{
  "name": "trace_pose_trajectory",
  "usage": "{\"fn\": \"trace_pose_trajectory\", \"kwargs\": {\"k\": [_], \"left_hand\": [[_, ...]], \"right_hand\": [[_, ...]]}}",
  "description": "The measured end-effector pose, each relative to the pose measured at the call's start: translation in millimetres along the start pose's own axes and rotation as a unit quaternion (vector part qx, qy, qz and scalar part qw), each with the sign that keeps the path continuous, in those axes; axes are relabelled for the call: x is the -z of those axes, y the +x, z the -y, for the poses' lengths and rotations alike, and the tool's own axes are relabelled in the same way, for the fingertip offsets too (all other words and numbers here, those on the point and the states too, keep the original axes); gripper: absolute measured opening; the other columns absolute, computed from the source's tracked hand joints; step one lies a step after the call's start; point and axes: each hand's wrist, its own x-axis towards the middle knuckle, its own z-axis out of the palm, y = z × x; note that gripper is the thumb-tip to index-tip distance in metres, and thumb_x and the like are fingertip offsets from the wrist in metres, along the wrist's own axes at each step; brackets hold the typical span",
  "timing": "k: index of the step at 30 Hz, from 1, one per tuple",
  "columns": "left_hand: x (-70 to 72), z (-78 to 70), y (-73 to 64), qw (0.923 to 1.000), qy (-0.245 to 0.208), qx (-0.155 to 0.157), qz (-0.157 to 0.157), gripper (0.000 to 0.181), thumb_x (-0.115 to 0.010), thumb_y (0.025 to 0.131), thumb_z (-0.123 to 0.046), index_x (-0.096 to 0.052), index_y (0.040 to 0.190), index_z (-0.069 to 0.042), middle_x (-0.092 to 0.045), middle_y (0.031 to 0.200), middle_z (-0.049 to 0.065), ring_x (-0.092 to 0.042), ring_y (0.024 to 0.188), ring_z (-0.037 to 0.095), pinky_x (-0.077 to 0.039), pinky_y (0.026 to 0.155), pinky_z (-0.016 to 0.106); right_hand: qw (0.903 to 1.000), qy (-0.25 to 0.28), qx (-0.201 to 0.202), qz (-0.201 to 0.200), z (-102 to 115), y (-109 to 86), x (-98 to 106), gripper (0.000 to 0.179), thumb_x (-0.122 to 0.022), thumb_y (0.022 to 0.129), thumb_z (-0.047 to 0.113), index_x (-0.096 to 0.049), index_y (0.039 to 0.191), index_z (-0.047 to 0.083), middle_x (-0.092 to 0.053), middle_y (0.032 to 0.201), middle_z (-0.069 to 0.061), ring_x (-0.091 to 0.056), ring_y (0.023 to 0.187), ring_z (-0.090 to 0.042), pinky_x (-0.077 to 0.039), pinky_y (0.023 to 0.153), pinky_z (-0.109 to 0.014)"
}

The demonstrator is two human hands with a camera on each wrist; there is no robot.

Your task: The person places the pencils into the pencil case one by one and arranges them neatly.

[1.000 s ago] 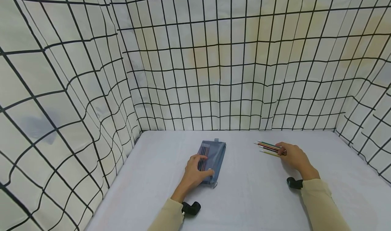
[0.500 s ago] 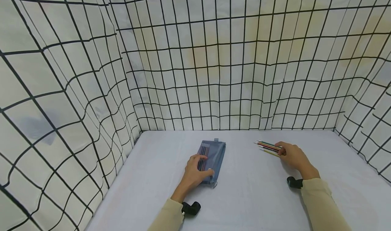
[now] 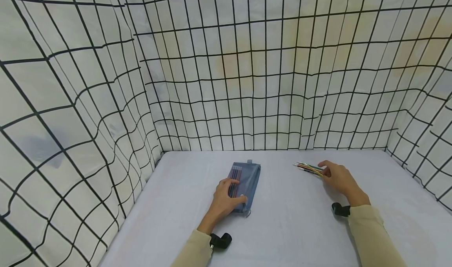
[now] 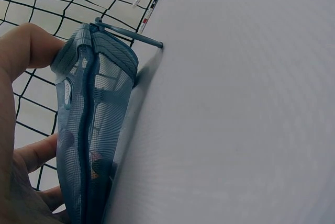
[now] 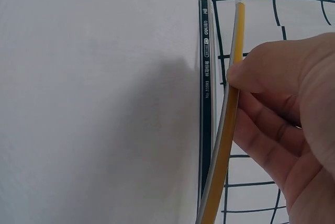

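A blue mesh pencil case [image 3: 252,180] lies on the white table, with several pencils [image 3: 234,172] showing through its top. My left hand [image 3: 224,198] rests on the case, thumb near one end and fingers spread over its upper face; the left wrist view shows its zipper [image 4: 88,114] side-on. Over to the right, my right hand [image 3: 340,178] pinches a yellow pencil [image 5: 225,130] between thumb and fingers. Beside it a dark green pencil [image 5: 205,51] with printed lettering lies along other pencils. In the head view the yellow pencil crosses this small bunch [image 3: 301,166].
Black netting [image 3: 266,66] over white sheeting walls the table [image 3: 275,227] at the back and both sides. A black wrist camera [image 3: 221,241] sits on the left wrist and another camera [image 3: 340,210] on the right.
The yellow pencil has swung from the near side of the bunch to lie slantwise across the other pencils. My right fingers have shifted slightly; the left hand and pencil case stay put.
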Motion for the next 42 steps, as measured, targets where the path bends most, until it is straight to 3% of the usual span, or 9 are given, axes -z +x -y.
{"fn": "trace_pose_trajectory", "kwargs": {"k": [18, 26, 34, 42], "left_hand": [[0.3, 0.0, 0.8, 1.0000, 0.004, -0.002, 0.001, 0.060, -0.075, 0.078, -0.038, -0.060, 0.133, -0.018, -0.037, 0.160, 0.017, -0.038, 0.145, 0.044, -0.037, 0.110, 0.067], [0.2, -0.1, 0.5, 1.0000, 0.002, 0.001, 0.001, 0.060, -0.075, 0.078, -0.038, -0.060, 0.133, -0.019, -0.037, 0.160, 0.016, -0.038, 0.144, 0.044, -0.038, 0.109, 0.067], [-0.4, 0.9, 0.2, 1.0000, 0.004, 0.001, 0.000, 0.060, -0.076, 0.078, -0.038, -0.060, 0.133, -0.018, -0.038, 0.159, 0.016, -0.038, 0.144, 0.043, -0.037, 0.110, 0.067], [-0.1, 1.9, 1.3, 0.9999, 0.009, -0.011, -0.002, 0.060, -0.076, 0.078, -0.037, -0.061, 0.132, -0.016, -0.038, 0.158, 0.019, -0.039, 0.143, 0.045, -0.037, 0.109, 0.067]], "right_hand": [[0.9977, 0.016, 0.014, -0.064, 10, -2.2, 13, 0.045, -0.063, 0.092, 0.003, -0.054, 0.136, 0.000, -0.070, 0.110, -0.021, -0.066, 0.094, -0.031, -0.054, 0.071, -0.038], [0.9961, 0.035, 0.001, -0.081, 21, -4.1, 20, 0.049, -0.066, 0.089, 0.000, -0.053, 0.136, -0.003, -0.068, 0.112, -0.025, -0.067, 0.098, -0.036, -0.058, 0.076, -0.045], [0.9950, 0.044, -0.011, -0.089, 23, -6.1, 23, 0.051, -0.066, 0.087, -0.001, -0.052, 0.136, -0.004, -0.067, 0.113, -0.025, -0.066, 0.099, -0.037, -0.056, 0.076, -0.044], [0.9894, 0.103, -0.026, -0.100, 25, -6.2, 24, 0.054, -0.067, 0.086, 0.000, -0.052, 0.138, -0.003, -0.066, 0.117, -0.026, -0.066, 0.103, -0.037, -0.056, 0.073, -0.037]]}}
